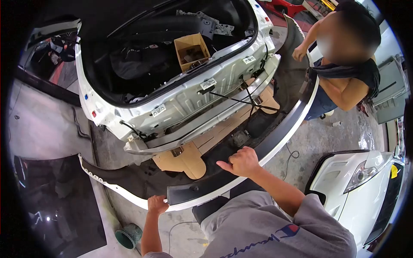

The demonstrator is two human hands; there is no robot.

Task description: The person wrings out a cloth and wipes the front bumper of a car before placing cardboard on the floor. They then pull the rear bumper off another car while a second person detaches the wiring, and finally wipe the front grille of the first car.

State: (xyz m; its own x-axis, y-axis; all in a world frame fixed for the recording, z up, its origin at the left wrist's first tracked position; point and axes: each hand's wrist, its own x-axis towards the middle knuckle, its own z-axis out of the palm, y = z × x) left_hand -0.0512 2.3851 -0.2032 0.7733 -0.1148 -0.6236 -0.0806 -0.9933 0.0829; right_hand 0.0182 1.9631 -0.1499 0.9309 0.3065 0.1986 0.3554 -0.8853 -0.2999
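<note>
A white rear bumper cover (pixel 129 194) with a dark inner side curves around the back of a white car body (pixel 172 92), detached from it. My left hand (pixel 157 205) is closed on the bumper's near edge, beside the end of a black trim strip (pixel 183 195). Above the middle part of the bumper, my right hand (pixel 244 163) has its fingers curled in and its thumb stuck out to the left; no object shows in it. Whether that hand touches the bumper cannot be made out.
At the bumper's far right end stands another person (pixel 348 56), one hand near its edge. A cardboard box (pixel 191 49) sits in the open trunk. Cardboard sheets (pixel 189 161) lie under the car's rear. A white car (pixel 344 185) is at right, a green bucket (pixel 129 235) at lower left.
</note>
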